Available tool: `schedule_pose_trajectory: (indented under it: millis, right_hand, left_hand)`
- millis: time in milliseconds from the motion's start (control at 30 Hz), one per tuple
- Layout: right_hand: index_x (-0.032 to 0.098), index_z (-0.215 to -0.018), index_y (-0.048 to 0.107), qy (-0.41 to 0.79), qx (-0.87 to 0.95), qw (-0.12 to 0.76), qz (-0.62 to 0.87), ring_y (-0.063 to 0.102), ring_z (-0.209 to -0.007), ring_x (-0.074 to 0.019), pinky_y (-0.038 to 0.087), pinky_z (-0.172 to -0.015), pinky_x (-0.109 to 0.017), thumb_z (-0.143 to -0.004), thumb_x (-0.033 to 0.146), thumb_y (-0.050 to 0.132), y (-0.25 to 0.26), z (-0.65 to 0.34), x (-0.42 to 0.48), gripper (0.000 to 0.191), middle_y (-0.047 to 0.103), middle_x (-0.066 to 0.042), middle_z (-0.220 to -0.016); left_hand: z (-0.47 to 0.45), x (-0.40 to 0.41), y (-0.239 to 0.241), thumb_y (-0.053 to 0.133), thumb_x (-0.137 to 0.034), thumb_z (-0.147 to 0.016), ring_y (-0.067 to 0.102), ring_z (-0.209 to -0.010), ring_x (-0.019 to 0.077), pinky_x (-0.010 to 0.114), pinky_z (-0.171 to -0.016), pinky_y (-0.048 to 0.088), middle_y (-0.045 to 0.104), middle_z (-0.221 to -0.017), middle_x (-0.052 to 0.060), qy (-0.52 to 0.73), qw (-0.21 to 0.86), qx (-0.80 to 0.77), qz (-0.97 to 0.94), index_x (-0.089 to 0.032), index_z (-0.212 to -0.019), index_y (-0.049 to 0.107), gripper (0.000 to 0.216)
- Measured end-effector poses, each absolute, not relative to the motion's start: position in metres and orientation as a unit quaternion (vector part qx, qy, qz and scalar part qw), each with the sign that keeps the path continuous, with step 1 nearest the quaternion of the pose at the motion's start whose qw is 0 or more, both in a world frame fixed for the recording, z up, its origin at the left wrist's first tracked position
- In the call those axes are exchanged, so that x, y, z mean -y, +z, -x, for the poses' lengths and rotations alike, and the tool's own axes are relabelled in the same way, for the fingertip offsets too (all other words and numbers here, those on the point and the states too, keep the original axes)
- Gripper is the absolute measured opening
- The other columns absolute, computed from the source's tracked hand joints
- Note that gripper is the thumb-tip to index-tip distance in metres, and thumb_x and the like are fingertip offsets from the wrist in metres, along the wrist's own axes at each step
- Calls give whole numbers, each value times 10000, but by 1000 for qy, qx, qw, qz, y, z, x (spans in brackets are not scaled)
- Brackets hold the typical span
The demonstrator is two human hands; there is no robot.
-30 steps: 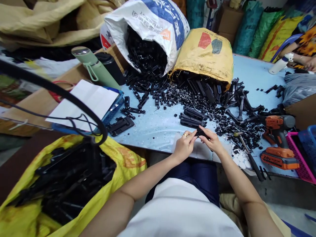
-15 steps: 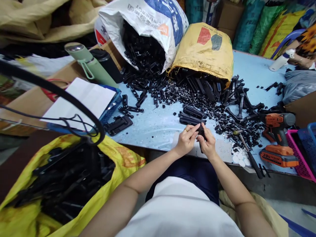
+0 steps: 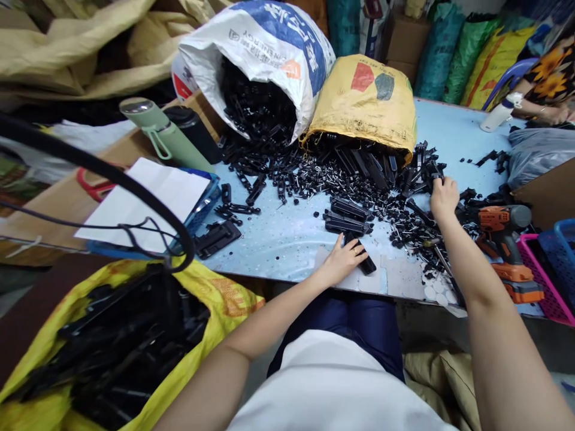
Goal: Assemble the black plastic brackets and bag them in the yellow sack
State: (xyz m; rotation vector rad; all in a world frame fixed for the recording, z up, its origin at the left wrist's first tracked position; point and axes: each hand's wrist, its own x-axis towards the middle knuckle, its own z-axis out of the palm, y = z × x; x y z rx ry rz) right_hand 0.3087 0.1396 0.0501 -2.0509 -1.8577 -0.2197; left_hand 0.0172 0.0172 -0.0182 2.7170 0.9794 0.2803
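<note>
- Blue tabletop [image 3: 287, 233] is spreading beneath both of the person's hands, bags and boxes standing behind it.
- Left hand [image 3: 344, 262] is closing thumb and fingers over a black part [image 3: 367, 265], which is lying on the table near its front edge, partly hidden by the fingers.
- This part's long axis is slanting: its visible end is pointing toward the body and to the right, its other end disappearing under the fingers.
- Right hand [image 3: 444, 197], farther out and to the right, is bending its fingers down at a heap of long black pieces [image 3: 422, 164]; whether they are pinching one, I cannot tell.
- Just beyond the left hand, finished-looking long black bodies [image 3: 348, 224] are lying side by side, their long axes running nearly crosswise to the body.
- Past those, loose screws [image 3: 314, 179] are scattering up to a yellow sack [image 3: 359, 108], whose mouth is facing the person.
- Right of the right forearm, an orange drill [image 3: 505, 233] is standing on its battery.
- Left of the left hand and nearer the body, a yellow bag [image 3: 242, 293] is holding more black pieces.
</note>
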Motion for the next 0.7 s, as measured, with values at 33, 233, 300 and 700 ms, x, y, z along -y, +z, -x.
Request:
schedule_pose_trajectory:
  millis: [33, 233, 300, 700]
  right_hand:
    - [33, -861, 609, -75, 674, 173, 714, 436, -1034, -254, 337, -786, -407, -834, 19, 358, 52, -318, -145, 253, 499, -303, -1130]
    - [141, -422, 425, -45, 757, 128, 639, 493, -933, -171, 318, -819, -416, -782, -5, 428, 45, -342, -159, 389, 624, -143, -951]
    - [163, -416, 392, -56, 755, 125, 641, 491, -950, -192, 295, -853, -468, -794, -8, 383, 51, -343, -157, 415, 626, -140, -850]
    - [177, -906, 536, 69, 891, -189, 407, 529, -574, -142, 292, -499, -248, -910, 405, 399, 41, -236, 5, 267, 605, -54, -776]
  left_hand:
    - [-17, -21, -15, 364, -73, -856, 506, -1089, 221, 560, -1018, 233, 611, -1103, 86, 82, 104, -332, -934, -213, -1107, 566, 351]
    - [-20, -26, -7, 380, -93, -874, 496, -1096, 207, 494, -1001, 265, 604, -1126, 64, 40, 64, -275, -959, -211, -1113, 537, 310]
    - [-21, -25, -4, 362, -79, -879, 549, -986, 194, 455, -964, 308, 645, -986, 69, 8, 64, -278, -958, -187, -1118, 533, 313]
    - [-17, -15, -15, 438, -256, -884, 540, -965, 221, 315, -768, 410, 591, -995, 94, 22, 159, -359, -919, -167, -1154, 483, 288]
